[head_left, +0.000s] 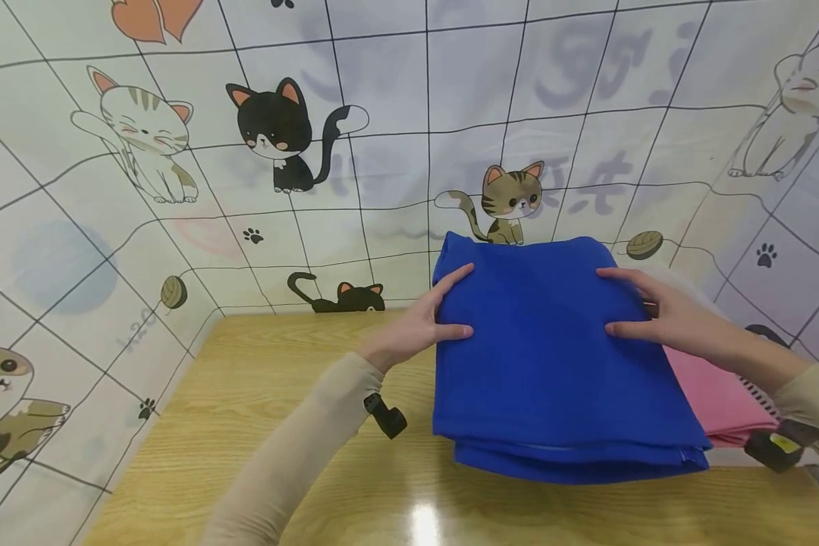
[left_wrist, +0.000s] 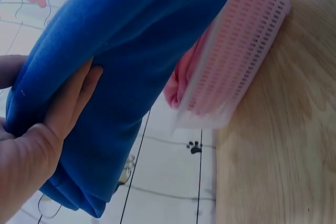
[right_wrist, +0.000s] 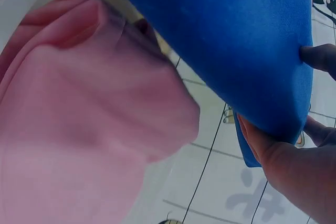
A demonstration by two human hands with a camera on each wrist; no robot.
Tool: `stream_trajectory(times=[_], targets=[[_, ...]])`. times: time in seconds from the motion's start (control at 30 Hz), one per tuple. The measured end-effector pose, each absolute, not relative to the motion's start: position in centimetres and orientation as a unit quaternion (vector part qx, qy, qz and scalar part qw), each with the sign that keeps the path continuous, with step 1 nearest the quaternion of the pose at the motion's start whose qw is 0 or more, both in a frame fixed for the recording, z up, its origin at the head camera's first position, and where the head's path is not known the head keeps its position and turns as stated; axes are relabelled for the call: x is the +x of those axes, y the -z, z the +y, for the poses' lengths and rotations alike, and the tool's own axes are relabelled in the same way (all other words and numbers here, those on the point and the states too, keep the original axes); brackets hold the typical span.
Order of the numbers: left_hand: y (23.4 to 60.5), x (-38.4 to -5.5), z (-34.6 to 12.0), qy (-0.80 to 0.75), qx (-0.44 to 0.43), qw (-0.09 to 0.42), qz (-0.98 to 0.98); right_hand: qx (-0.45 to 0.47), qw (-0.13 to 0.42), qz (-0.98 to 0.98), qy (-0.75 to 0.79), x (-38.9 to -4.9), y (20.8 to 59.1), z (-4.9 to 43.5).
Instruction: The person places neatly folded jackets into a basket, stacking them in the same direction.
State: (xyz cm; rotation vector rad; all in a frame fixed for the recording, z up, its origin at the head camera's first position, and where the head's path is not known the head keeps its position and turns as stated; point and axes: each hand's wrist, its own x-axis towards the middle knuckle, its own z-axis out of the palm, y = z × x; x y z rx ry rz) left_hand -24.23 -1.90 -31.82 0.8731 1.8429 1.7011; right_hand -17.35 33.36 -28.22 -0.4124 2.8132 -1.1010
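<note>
A folded blue cloth [head_left: 539,341], layered and soft-looking, is held up above the table's right half in the head view. My left hand [head_left: 416,326] grips its left side, some fingers on the front face and others tucked into the folds, as the left wrist view shows. On the opposite side my right hand [head_left: 679,315] holds the cloth's edge. In the right wrist view its fingers reach behind the blue cloth [right_wrist: 236,35]. Beside and below lies a folded pink cloth [head_left: 706,387] inside a pale perforated plastic basket [left_wrist: 244,45]. The blue cloth hides part of that basket.
The wood-grain table [head_left: 259,379] stretches left of the hands. A white wall covering [head_left: 396,114] with grid lines and cartoon cats encloses the back and sides. Small black devices, one a wrist camera [head_left: 385,415], sit at both wrists.
</note>
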Motion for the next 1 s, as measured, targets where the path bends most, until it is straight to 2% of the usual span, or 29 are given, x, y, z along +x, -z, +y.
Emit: stream_trajectory(times=[0.47,0.7,1.0], targets=[[32.4,-23.3,1.2,-0.623,0.333,0.246,0.664,-0.106,0.054,0.934,0.337,-15.7,28.4,35.6],[32.6,-23.1,2.5,-0.624,0.333,0.238,0.666,-0.118,0.024,0.932,0.343,-15.4,28.4,36.8],[32.3,-23.3,4.9,-0.642,0.341,0.222,0.65,-0.058,0.035,0.953,0.294,-15.7,27.3,37.6]])
